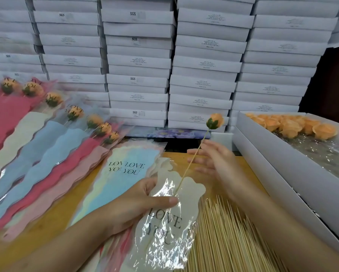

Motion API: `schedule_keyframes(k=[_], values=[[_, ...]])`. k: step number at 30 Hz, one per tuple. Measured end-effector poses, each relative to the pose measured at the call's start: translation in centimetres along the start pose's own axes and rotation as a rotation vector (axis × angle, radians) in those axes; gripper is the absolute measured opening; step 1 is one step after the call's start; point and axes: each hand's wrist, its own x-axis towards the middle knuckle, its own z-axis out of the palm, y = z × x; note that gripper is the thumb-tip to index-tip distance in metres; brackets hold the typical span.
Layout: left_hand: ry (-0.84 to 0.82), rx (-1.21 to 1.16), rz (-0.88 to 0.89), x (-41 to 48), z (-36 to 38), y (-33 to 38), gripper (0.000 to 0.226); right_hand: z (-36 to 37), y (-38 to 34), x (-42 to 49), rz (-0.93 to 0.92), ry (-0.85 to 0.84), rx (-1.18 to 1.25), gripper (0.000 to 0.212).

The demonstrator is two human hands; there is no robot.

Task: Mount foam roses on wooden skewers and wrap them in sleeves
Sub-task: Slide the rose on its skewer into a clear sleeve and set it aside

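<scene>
The left hand [137, 203] grips a cream and clear plastic "LOVE YOU" sleeve [170, 228], thumb pressed on top. A thin wooden skewer [192, 161] rises from beside that thumb, and its orange foam rose [215, 121] stands above the right hand [217, 163]. That hand's fingers are spread straight against the stick. A heap of loose wooden skewers [223, 232] lies below the right wrist.

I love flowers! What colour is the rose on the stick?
The rose is orange, green underneath; head view.
</scene>
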Motion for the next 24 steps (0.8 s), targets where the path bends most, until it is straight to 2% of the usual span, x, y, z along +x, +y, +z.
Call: schedule_keyframes(k=[2,4,6,10,16,18,20,21,24], values=[[-0.005,-0.011,0.004,-0.2,0.4,0.5,0.030,0.0,0.0,0.2,-0.038,0.050,0.047,0.033],[-0.016,-0.042,0.001,-0.2,1.0,1.0,0.056,-0.2,0.0,0.3,-0.082,0.088,0.071,0.041],[-0.005,-0.027,0.006,-0.2,1.5,1.3,0.072,-0.4,0.1,0.3,-0.126,0.111,0.038,0.041],[-0.013,-0.022,0.040,0.0,1.2,1.1,0.070,-0.6,0.6,0.3,-0.192,0.132,-0.094,0.026],[0.019,-0.040,0.033,-0.4,1.7,1.4,0.081,-0.3,1.9,-0.1,-0.255,0.134,-0.219,0.025],[0.011,-0.049,0.057,-0.1,1.0,0.8,0.072,-0.2,2.3,-0.5,-0.286,0.137,-0.260,0.027],[-0.037,-0.065,0.072,0.0,0.8,0.8,0.051,-0.1,2.6,-0.8,-0.313,0.127,-0.285,0.030],[-0.045,-0.081,0.075,0.1,0.7,0.6,0.050,-0.1,2.7,-1.0,-0.324,0.119,-0.296,0.031],[-0.023,-0.084,0.052,0.0,0.9,0.8,0.072,-0.1,2.9,-1.1,-0.347,0.093,-0.297,0.033]])
